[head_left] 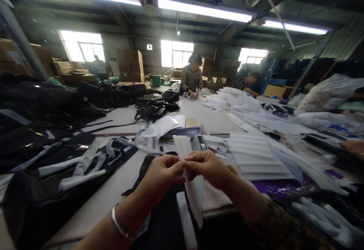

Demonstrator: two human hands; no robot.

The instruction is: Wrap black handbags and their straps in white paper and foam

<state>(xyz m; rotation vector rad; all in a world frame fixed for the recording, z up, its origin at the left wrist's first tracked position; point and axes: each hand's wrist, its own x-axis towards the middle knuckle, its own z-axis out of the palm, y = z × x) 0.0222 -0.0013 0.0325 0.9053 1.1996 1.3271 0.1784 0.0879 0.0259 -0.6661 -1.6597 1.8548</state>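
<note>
Both my hands meet near the middle of the view, pinching one long folded strip of white foam sheet. My left hand grips its left edge with thumb and fingers. From the other side my right hand closes on the same strip, its fingertips against those of the left. The strip's lower part hangs down over a black bag in front of me. Another narrow white foam strip lies on the black material just below my hands.
Black bags with wrapped straps cover the left side. A stack of white papers lies ahead, foam sheets at right beside a purple plastic packet. Across the table stands a co-worker; another person's hand shows at far right.
</note>
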